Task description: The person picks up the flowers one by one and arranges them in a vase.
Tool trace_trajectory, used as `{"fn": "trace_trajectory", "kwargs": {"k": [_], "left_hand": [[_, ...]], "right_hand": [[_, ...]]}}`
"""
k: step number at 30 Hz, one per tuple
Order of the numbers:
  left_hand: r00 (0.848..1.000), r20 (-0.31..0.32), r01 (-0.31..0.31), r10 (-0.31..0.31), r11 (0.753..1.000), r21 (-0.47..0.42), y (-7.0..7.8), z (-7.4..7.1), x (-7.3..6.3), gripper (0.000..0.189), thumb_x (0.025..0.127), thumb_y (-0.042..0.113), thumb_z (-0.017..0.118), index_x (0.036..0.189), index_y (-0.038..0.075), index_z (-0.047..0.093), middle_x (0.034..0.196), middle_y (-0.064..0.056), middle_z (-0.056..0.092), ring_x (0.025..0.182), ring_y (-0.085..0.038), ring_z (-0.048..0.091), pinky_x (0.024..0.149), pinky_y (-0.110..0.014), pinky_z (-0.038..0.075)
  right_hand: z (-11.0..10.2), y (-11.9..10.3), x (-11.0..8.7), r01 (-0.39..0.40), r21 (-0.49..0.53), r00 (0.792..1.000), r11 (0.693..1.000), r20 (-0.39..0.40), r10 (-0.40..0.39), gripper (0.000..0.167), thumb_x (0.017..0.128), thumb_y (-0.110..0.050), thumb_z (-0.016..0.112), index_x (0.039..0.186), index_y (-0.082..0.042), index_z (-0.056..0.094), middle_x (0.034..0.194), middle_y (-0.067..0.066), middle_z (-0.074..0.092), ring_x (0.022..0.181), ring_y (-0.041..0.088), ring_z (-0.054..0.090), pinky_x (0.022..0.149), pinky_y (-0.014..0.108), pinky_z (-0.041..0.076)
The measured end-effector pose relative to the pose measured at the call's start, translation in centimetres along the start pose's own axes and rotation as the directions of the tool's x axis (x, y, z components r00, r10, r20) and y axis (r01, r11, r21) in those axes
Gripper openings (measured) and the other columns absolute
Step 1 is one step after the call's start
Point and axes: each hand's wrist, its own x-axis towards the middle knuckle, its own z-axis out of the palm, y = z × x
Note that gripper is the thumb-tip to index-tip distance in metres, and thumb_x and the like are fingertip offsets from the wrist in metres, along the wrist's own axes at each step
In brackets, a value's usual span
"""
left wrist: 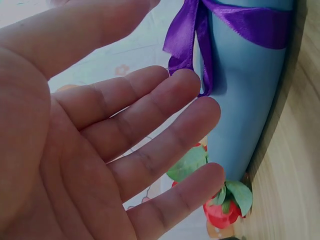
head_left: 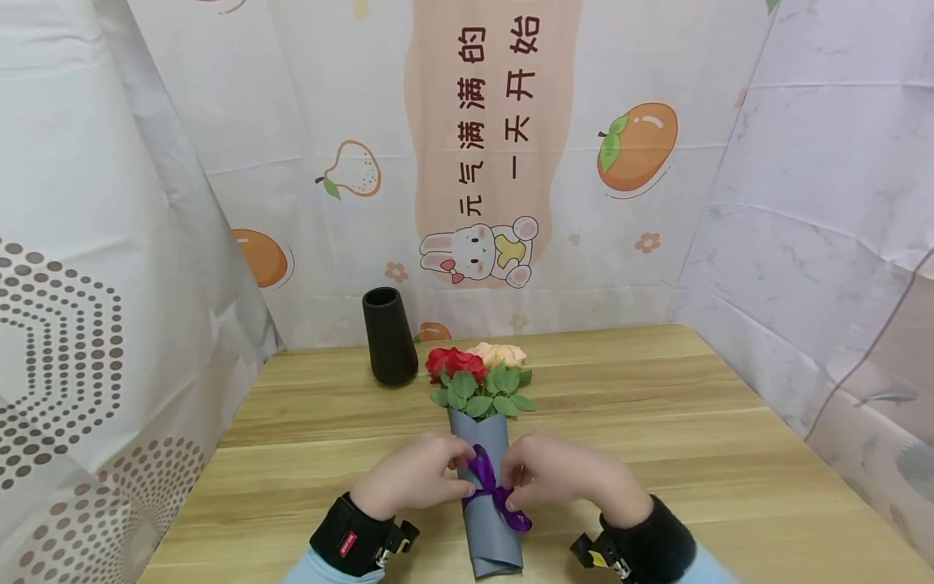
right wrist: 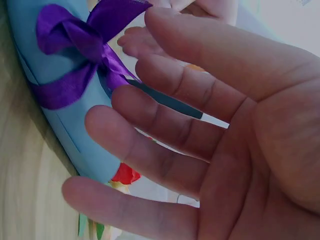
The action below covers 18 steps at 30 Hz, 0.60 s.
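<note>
A bouquet wrapped in grey-blue paper (head_left: 490, 535) lies on the table, its top pointing away from me. Around its middle runs a purple ribbon (head_left: 481, 466) tied in a bow. Red roses (head_left: 458, 362), a peach rose (head_left: 499, 354) and green leaves (head_left: 477, 405) stick out of the wrap. At the bow's left side is my left hand (head_left: 419, 474), its fingertips close to a loop (left wrist: 204, 50), thumb and fingers apart. On the other side, my right hand (head_left: 565, 470) has its thumb tip at the ribbon (right wrist: 117, 20). Its fingers extend, spread apart. Whether either hand touches the ribbon is unclear.
A black vase (head_left: 394, 341) stands upright at the back of the wooden table (head_left: 620, 389), left of the flowers. Behind the table hangs a printed cloth (head_left: 328, 105) with fruit and a rabbit. More cloth (head_left: 788, 186) hangs at the right side.
</note>
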Motion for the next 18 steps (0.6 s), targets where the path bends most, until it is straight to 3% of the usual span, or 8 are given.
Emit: {"fn": "trace_trajectory", "kwargs": {"k": [8, 13, 18], "left_hand": [[1.000, 0.016, -0.014, 0.013, 1.000, 0.024, 0.5, 0.7, 0.5, 0.015, 0.092, 0.025, 0.077, 0.103, 0.015, 0.075, 0.085, 0.014, 0.064, 0.079, -0.006, 0.059, 0.067, -0.020, 0.049], [0.999, 0.007, -0.032, 0.032, 0.999, 0.044, 0.8, 0.9, 0.8, 0.009, 0.093, 0.025, 0.076, 0.093, 0.019, 0.069, 0.072, 0.013, 0.055, 0.067, -0.004, 0.051, 0.057, -0.021, 0.042], [0.999, 0.008, -0.032, 0.032, 0.998, 0.048, 0.9, 1.2, 1.2, 0.009, 0.093, 0.026, 0.076, 0.093, 0.019, 0.069, 0.070, 0.013, 0.054, 0.064, -0.002, 0.049, 0.055, -0.020, 0.042]], "right_hand": [[0.6, -0.4, 0.3, -0.038, 0.001, 0.996, 0.999, 0.075, 0.038, 0.024, 0.082, -0.020, 0.085, 0.072, -0.021, 0.064, 0.065, -0.016, 0.056, 0.057, -0.002, 0.047, 0.052, 0.017, 0.042], [0.9, -0.5, 0.4, -0.058, 0.018, 0.994, 0.998, 0.090, 0.056, 0.023, 0.081, -0.023, 0.087, 0.074, -0.020, 0.066, 0.065, -0.015, 0.058, 0.056, -0.001, 0.048, 0.051, 0.018, 0.043], [1.1, -0.5, 0.5, -0.059, -0.003, 0.994, 0.998, 0.096, 0.059, 0.022, 0.082, -0.030, 0.087, 0.076, -0.020, 0.067, 0.064, -0.016, 0.058, 0.054, -0.002, 0.049, 0.050, 0.018, 0.043]]}}
